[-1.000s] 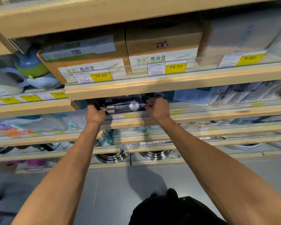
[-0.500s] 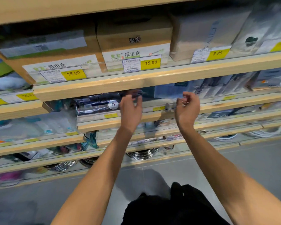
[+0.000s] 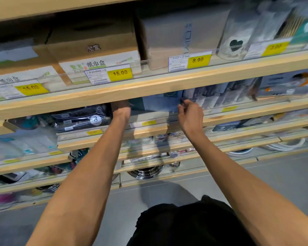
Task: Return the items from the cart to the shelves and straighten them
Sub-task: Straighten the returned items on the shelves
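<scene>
Blue packet (image 3: 161, 103) stands on second shelf (image 3: 149, 131), under the upper shelf's wooden lip (image 3: 149, 87), between both hands. Right hand (image 3: 190, 115) at its right edge, fingers curled together, pinching the packet's corner. Left hand (image 3: 121, 108) reaches in at its left side, fingers hidden behind the lip, grip can't tell. Left of left hand: dark packet marked 8 (image 3: 82, 118). Above: tissue box (image 3: 96, 50), 15.00 tag (image 3: 120, 73).
</scene>
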`<action>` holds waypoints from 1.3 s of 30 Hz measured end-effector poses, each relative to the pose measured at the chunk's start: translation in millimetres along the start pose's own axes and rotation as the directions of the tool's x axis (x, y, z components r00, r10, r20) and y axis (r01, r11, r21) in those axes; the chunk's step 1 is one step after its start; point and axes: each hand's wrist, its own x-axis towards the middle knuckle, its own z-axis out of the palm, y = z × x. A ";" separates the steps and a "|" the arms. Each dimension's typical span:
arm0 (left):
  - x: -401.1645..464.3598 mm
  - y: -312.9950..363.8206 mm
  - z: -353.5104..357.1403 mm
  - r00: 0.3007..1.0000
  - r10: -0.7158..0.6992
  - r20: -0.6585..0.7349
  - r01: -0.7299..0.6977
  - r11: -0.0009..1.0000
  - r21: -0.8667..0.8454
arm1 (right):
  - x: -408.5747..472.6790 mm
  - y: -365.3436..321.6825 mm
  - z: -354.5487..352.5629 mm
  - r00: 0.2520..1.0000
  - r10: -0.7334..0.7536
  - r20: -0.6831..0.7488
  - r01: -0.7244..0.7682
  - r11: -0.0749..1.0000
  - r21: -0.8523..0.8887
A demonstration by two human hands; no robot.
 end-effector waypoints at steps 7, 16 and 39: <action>-22.0 -10.8 5.0 0.966 -0.056 -0.252 -0.036 0.938 -0.346 | 8.4 1.5 3.2 0.997 0.082 0.001 -0.082 0.990 0.115; -52.0 -36.7 25.6 0.781 -0.096 -0.617 -0.255 0.853 -0.456 | -12.6 1.4 6.0 0.999 0.018 -0.035 -0.010 0.975 0.221; -145.9 107.4 152.3 0.858 0.320 -0.402 -0.506 0.661 -0.554 | 39.8 115.6 -107.9 0.950 0.206 -0.235 -0.121 0.935 0.332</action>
